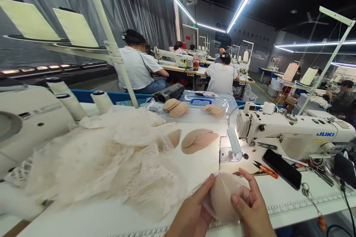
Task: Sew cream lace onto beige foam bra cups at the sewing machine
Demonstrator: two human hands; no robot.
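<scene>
Between my two hands is a rounded beige bra cup (pixel 224 196), with some thin pale fabric at its edge, held over the front of the white sewing table. My left hand (pixel 194 205) grips its left side, thumb along the top edge and fingers underneath. On the right side my right hand (pixel 251 203) pinches it, thumb on the front and fingers curled at the rim. Beyond the cup lies a fanned stack of beige cup pads (pixel 197 140). A heap of cream lace fabric (pixel 111 155) spreads to the left of my hands.
A white sewing machine (pixel 292 129) with a lit lamp stands at right. Near it lie orange thread snips (pixel 265 169), a black phone (pixel 282 168) and a key ring (pixel 305 189). A clear plastic box (pixel 194 113) carries more pads behind the table. Co-workers sit further ahead.
</scene>
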